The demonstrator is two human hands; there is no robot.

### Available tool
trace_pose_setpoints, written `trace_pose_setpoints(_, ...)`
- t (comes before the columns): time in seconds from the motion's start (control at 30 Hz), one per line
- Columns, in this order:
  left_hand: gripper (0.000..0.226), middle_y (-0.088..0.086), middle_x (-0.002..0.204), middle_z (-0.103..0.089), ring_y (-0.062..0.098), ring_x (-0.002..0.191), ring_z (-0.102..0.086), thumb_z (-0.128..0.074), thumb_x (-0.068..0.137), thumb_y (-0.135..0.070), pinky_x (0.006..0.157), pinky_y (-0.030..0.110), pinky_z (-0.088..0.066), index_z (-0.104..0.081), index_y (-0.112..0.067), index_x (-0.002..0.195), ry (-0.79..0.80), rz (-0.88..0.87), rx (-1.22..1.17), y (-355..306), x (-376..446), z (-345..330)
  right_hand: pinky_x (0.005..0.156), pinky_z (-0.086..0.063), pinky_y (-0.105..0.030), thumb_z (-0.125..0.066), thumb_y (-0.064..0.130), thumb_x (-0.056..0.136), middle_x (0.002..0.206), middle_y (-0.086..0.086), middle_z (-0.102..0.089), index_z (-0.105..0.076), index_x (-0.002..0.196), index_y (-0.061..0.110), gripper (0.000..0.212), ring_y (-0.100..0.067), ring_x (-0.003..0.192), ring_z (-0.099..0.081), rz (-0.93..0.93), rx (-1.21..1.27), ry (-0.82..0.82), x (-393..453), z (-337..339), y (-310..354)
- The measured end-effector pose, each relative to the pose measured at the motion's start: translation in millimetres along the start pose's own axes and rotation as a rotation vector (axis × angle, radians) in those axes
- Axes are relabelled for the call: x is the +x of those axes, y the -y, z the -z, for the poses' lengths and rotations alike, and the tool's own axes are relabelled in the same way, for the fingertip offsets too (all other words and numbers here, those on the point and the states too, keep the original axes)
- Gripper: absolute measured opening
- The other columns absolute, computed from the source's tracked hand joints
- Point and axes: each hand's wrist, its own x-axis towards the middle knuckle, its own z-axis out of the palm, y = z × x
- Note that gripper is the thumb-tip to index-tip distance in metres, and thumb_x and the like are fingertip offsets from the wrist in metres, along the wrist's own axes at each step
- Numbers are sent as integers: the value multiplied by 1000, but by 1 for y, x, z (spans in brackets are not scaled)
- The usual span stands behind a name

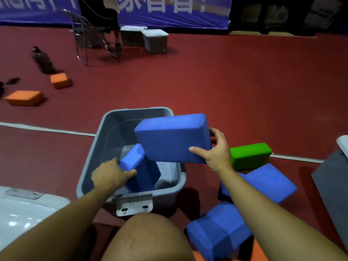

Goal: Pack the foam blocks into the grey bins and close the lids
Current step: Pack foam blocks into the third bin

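Red sports floor (244, 87) with white line, blue banner (169, 14) behind, left hand (111, 175) gripping blue block (140, 166) inside grey bin (105, 132), right hand (216, 151) clasping another blue block (173, 137) above it, green block (250, 154) just beyond right fingers

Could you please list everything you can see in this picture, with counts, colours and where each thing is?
open bin: one, grey, on the floor in front of the person, lid off
blue blocks: five; one in the bin, one held above it, three on the floor at right
green block: one, on the floor right of the bin
orange blocks: two, far left on the floor
closed bins: two, grey with white lids, by the far banner
chair: one, metal, far left
lid: one, white, bottom left
left hand: on the block in the bin
right hand: gripping the raised block
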Motion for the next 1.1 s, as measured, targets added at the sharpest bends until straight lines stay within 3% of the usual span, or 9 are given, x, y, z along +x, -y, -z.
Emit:
trace_pose_setpoints(0.1, 65, 0, 96, -60, 30, 89, -57, -64, 54, -73, 77, 46, -49, -53, -23, 95, -102, -43, 1, 34, 22, 5, 84, -43, -22, -93, 34, 51, 110, 4, -53, -61, 122, 17, 80, -11, 97, -54, 95, -78, -8, -2, -39, 6)
trace_pose_setpoints(0.3, 74, 7, 93, -64, 29, 82, -58, -67, 47, -60, 72, 39, -49, -65, -14, 105, -68, -87, -224, 80, 45, -1, 90, -44, -37, -85, 35, 55, 119, 2, -47, -54, 132, 23, 84, -25, 105, -45, 163, -424, 140, 1, -84, -12)
trace_pose_setpoints(0.4, 68, -1, 85, -58, 23, 76, -54, -69, 49, -58, 63, 33, -41, -64, -15, 101, -33, -156, -197, 85, 48, -7, 91, -42, -34, -79, 37, 55, 118, 1, -46, -52, 136, 24, 86, -24, 102, -42, 218, -451, 188, 3, -95, -16)
trace_pose_setpoints(0.57, 60, -1, 92, -57, 23, 80, -52, -81, 61, -50, 68, 34, -42, -62, -20, 110, 15, -103, -163, 89, 50, -5, 89, -35, -26, -81, 27, 61, 119, 4, -38, -46, 141, 32, 87, -19, 102, -36, 141, -409, 228, -4, -103, -20)
trace_pose_setpoints(0.67, 65, -1, 96, -62, 21, 81, -52, -81, 58, -51, 72, 34, -44, -63, -21, 113, 35, -94, -162, 89, 51, -2, 94, -43, -33, -81, 25, 60, 124, 0, -38, -45, 143, 29, 90, -23, 106, -36, 178, -519, 276, -7, -106, -21)
trace_pose_setpoints(0.77, 76, 1, 98, -62, 22, 82, -52, -70, 46, -60, 74, 34, -45, -62, -24, 112, 60, -114, -159, 92, 53, -2, 88, -50, -44, -79, 23, 64, 134, 4, -36, -40, 144, 35, 90, -25, 119, -32, 233, -748, 469, -9, -119, -16)
trace_pose_setpoints(0.83, 79, 1, 99, -57, 22, 84, -51, -68, 44, -61, 75, 35, -44, -60, -25, 114, 95, -137, -150, 90, 54, -5, 86, -48, -47, -78, 20, 68, 140, 8, -35, -37, 146, 36, 89, -23, 126, -29, 199, -836, 557, -9, -129, -18)
trace_pose_setpoints(0.93, 77, 1, 108, -56, 24, 90, -54, -76, 55, -60, 89, 40, -44, -56, -28, 122, 138, -200, -31, 82, 55, -15, 94, -42, -65, -81, 26, 69, 142, 14, -36, -36, 146, 32, 90, -21, 131, -29, 104, -831, 579, -2, -135, -28)
trace_pose_setpoints(1.1, 76, 1, 115, -59, 24, 104, -59, -73, 66, -62, 96, 41, -38, -52, -30, 131, 138, -189, 93, 77, 61, -21, 91, -48, -58, -83, 32, 70, 145, 16, -36, -33, 147, 35, 92, -21, 133, -28, 66, -813, 628, 6, -142, -41)
